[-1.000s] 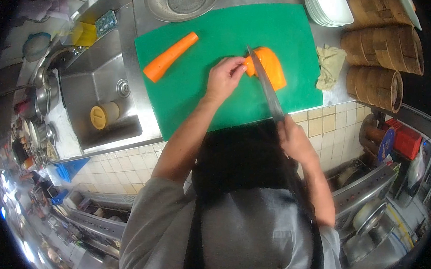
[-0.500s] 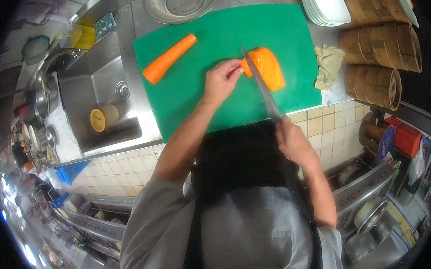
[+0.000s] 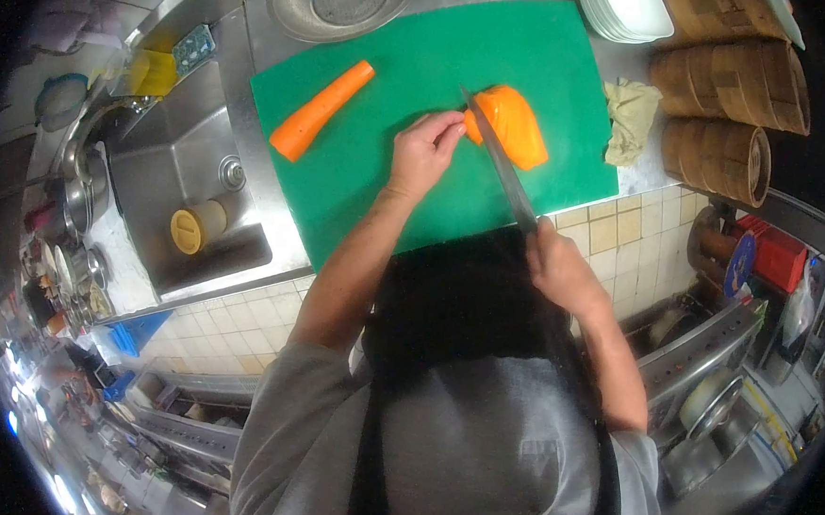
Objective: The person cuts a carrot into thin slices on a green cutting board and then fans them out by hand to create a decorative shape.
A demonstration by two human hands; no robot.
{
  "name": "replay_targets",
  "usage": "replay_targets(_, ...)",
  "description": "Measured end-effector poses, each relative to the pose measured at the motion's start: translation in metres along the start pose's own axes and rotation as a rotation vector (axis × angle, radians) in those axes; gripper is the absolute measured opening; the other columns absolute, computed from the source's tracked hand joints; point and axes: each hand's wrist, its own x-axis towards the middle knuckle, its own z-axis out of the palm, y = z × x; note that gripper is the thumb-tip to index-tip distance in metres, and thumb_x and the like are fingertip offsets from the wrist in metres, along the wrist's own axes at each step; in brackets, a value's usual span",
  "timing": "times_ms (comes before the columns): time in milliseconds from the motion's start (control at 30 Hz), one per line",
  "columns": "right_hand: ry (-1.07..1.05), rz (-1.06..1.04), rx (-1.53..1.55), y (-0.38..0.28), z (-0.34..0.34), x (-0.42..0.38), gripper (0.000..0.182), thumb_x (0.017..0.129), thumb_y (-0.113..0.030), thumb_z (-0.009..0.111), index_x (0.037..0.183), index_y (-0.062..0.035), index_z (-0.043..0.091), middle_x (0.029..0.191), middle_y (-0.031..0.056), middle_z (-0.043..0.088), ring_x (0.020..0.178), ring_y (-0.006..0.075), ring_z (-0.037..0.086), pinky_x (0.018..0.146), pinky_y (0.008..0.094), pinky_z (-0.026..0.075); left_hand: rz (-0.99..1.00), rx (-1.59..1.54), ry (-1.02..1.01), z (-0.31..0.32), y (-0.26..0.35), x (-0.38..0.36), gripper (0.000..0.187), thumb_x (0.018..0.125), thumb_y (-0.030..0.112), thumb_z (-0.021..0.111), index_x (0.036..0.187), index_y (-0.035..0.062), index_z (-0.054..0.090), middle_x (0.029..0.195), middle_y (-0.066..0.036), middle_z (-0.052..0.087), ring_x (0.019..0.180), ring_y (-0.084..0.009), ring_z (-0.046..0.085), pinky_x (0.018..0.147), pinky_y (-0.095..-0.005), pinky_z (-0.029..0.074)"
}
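My right hand (image 3: 564, 265) is wrapped round the handle of a long kitchen knife (image 3: 506, 174), its blade pointing away from me. The blade lies against the left end of a sliced carrot (image 3: 516, 130), whose thin slices lean over one another to the right. With fingertips pinched, my left hand (image 3: 423, 153) grips the small carrot end left of the blade; the fingers partly hide it. A whole peeled carrot (image 3: 322, 110) lies apart on the left of the green cutting board (image 3: 437, 48).
A sink (image 3: 179, 149) holding a yellow-lidded container (image 3: 189, 231) adjoins the board's left side. Behind the board sits a metal strainer bowl (image 3: 299, 19). Stacked white plates (image 3: 631, 3), a crumpled cloth (image 3: 630, 121) and bamboo steamers (image 3: 716, 159) line the right.
The view has shifted slightly. My left hand still pinches the carrot end, and the knife stays at nearly the same spot on the carrot.
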Motion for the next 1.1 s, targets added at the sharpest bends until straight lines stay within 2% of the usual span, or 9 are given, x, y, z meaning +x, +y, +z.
replay_targets(200, -0.011, -0.001, 0.008, 0.000, 0.001, 0.002, 0.017, 0.103, -0.007, 0.058, 0.106, 0.0058, 0.047, 0.083, 0.0384, 0.065, 0.089, 0.0577, 0.065, 0.074, 0.0617, 0.052, -0.023, -0.014, 0.005, 0.001, -0.001, 0.000, 0.019, 0.095, 0.012, 0.079, 0.112, 0.0017, 0.077, 0.102, -0.010, 0.079, 0.088, -0.0140, 0.075, 0.076, -0.0281, 0.059)
replay_targets(300, -0.022, 0.019, 0.040, 0.003, 0.008, 0.007, 0.018, 0.105, -0.010, 0.056, 0.109, 0.0059, 0.050, 0.087, 0.0377, 0.064, 0.089, 0.0587, 0.062, 0.073, 0.0608, 0.048, -0.021, -0.022, 0.001, 0.001, -0.004, -0.001, 0.019, 0.095, 0.012, 0.080, 0.111, 0.0018, 0.077, 0.101, -0.009, 0.078, 0.086, -0.0137, 0.075, 0.076, -0.0275, 0.059)
replay_targets(400, -0.017, 0.007, 0.056, 0.003, 0.009, 0.007, 0.018, 0.105, -0.010, 0.055, 0.109, 0.0059, 0.050, 0.087, 0.0377, 0.064, 0.089, 0.0588, 0.062, 0.073, 0.0602, 0.048, -0.027, -0.025, 0.011, 0.002, -0.001, -0.001, 0.019, 0.095, 0.012, 0.079, 0.111, 0.0021, 0.077, 0.100, -0.009, 0.078, 0.084, -0.0139, 0.074, 0.075, -0.0276, 0.059)
replay_targets(500, 0.005, -0.024, 0.051, 0.008, 0.017, 0.010, 0.017, 0.106, -0.010, 0.055, 0.109, 0.0057, 0.049, 0.082, 0.0364, 0.064, 0.083, 0.0573, 0.063, 0.070, 0.0591, 0.049, 0.002, 0.030, -0.006, -0.002, 0.004, 0.001, 0.018, 0.095, 0.012, 0.079, 0.111, 0.0023, 0.077, 0.099, -0.009, 0.078, 0.083, -0.0152, 0.074, 0.074, -0.0284, 0.059)
replay_targets(700, -0.088, 0.112, 0.143, 0.008, 0.023, 0.018, 0.018, 0.101, -0.005, 0.057, 0.108, 0.0068, 0.046, 0.082, 0.0384, 0.064, 0.086, 0.0585, 0.065, 0.073, 0.0613, 0.052, -0.007, 0.011, 0.009, 0.000, 0.005, 0.001, 0.018, 0.095, 0.011, 0.078, 0.110, 0.0023, 0.077, 0.097, -0.010, 0.077, 0.081, -0.0160, 0.074, 0.072, -0.0291, 0.059)
replay_targets(800, -0.012, 0.049, 0.080, 0.006, 0.033, 0.023, 0.018, 0.102, -0.005, 0.057, 0.107, 0.0069, 0.045, 0.082, 0.0389, 0.064, 0.085, 0.0587, 0.065, 0.071, 0.0626, 0.052, 0.035, 0.018, 0.030, 0.002, 0.002, 0.001, 0.018, 0.095, 0.011, 0.078, 0.110, 0.0020, 0.077, 0.096, -0.010, 0.077, 0.080, -0.0157, 0.074, 0.072, -0.0291, 0.059)
replay_targets(900, 0.045, 0.009, 0.056, 0.018, 0.051, 0.030, 0.017, 0.102, -0.005, 0.056, 0.106, 0.0069, 0.045, 0.081, 0.0390, 0.064, 0.085, 0.0591, 0.065, 0.070, 0.0638, 0.052, -0.025, -0.005, 0.017, 0.001, 0.005, 0.000, 0.016, 0.096, 0.013, 0.076, 0.109, 0.0033, 0.076, 0.101, -0.013, 0.076, 0.084, -0.0282, 0.075, 0.075, -0.0360, 0.060)
replay_targets(1000, 0.076, -0.003, 0.071, 0.023, 0.057, 0.031, 0.016, 0.102, -0.005, 0.055, 0.105, 0.0070, 0.045, 0.080, 0.0392, 0.065, 0.084, 0.0592, 0.065, 0.070, 0.0645, 0.052, -0.011, 0.024, 0.013, 0.001, 0.006, 0.001, 0.017, 0.096, 0.012, 0.077, 0.110, 0.0031, 0.077, 0.097, -0.010, 0.077, 0.080, -0.0159, 0.074, 0.072, -0.0293, 0.059)
replay_targets(1100, 0.088, 0.001, 0.071, 0.021, 0.058, 0.029, 0.016, 0.102, -0.005, 0.055, 0.105, 0.0072, 0.045, 0.080, 0.0391, 0.065, 0.084, 0.0593, 0.066, 0.070, 0.0645, 0.052, 0.016, 0.064, 0.031, 0.001, 0.004, 0.000, 0.017, 0.096, 0.013, 0.077, 0.110, 0.0040, 0.077, 0.097, -0.010, 0.077, 0.079, -0.0162, 0.073, 0.071, -0.0296, 0.059)
